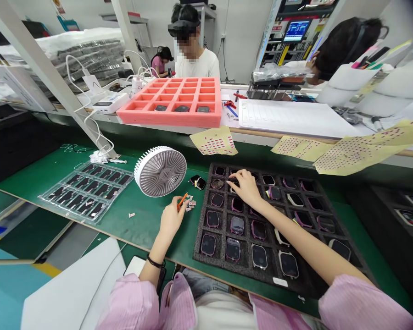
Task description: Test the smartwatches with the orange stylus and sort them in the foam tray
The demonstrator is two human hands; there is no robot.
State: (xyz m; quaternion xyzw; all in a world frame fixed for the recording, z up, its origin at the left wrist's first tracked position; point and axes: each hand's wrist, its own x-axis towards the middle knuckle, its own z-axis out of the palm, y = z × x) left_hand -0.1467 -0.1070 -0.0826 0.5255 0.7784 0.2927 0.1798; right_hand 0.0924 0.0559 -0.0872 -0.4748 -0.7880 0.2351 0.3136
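Note:
My left hand [172,214] is closed around a thin orange tool [182,200], just in front of the white fan. Small paper-like scraps [191,202] lie right beside its fingertips. Over the upper left part of a black foam tray [223,264] reaches my right hand [246,187], its fingertips down at a watch case [233,184] in a compartment. The fingers partly hide that case, and whether they grip it is unclear. Many compartments hold dark-screened watch cases with purple or silver frames. Two small watch pieces [200,183] rest between the fan and the tray.
A white fan [160,172] stands on the green bench. Left of it lies a clear plastic tray [103,211] with dark parts. A pink foam tray [168,120], papers [289,114] and cables are on the raised shelf. People sit beyond it.

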